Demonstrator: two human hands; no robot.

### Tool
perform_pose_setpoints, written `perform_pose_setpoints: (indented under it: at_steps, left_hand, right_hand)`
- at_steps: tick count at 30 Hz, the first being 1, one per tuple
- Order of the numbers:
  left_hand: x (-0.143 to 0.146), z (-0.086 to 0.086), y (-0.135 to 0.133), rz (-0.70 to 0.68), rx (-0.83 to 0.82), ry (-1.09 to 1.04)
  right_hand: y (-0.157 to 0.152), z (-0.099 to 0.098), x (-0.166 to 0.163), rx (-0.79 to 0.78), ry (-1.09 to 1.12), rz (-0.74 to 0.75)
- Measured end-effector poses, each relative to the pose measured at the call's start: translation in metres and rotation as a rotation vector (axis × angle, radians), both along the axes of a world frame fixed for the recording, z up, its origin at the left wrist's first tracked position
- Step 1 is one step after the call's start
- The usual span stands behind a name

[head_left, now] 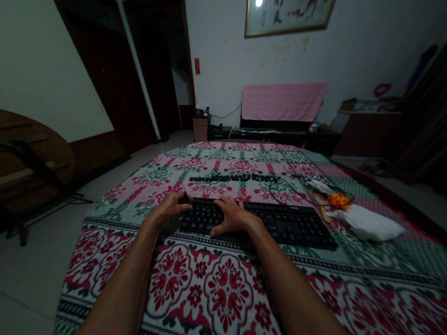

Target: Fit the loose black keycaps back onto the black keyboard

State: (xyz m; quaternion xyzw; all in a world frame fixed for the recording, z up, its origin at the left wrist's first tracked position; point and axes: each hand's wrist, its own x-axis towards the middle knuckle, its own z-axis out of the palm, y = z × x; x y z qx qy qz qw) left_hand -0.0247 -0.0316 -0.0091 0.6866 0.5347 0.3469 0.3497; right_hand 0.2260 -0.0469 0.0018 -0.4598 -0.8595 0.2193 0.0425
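Note:
A black computer keyboard (280, 224) lies on the patterned tablecloth in front of me. My left hand (171, 205) is at its upper left corner, thumb and fingers drawn together. A small dark bit shows at those fingertips, too dim to name. Spread across the keys left of the middle, my right hand (231, 216) rests on the keyboard with its fingers apart, hiding some keys. Behind the keyboard, small black keycaps (223, 178) stand in a long row on the cloth.
Right of the keyboard are a white plastic bag (371, 223), an orange item (338, 200) and a thin black cable (277, 193). The tablecloth (200, 280) covers the round-edged table. A folded round tabletop (27, 154) leans at the left wall.

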Motion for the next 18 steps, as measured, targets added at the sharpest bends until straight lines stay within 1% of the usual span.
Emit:
perform_pose_setpoints:
  at_steps: [4,9,14,18]
  left_hand:
    - [0.001,0.0,-0.002,0.022,0.021,-0.037]
    - [0.002,-0.005,0.001,0.064,0.045,-0.055]
    - [0.001,-0.012,0.006,0.102,0.002,-0.12]
    - [0.002,-0.009,0.005,0.108,-0.019,-0.14]
  right_hand:
    - [-0.001,0.001,0.0,0.004,-0.002,0.002]
    - [0.0,0.001,0.0,0.016,-0.003,0.009]
    - [-0.001,0.002,0.0,0.012,-0.009,0.004]
    - [-0.002,0.004,-0.001,0.005,-0.008,0.0]
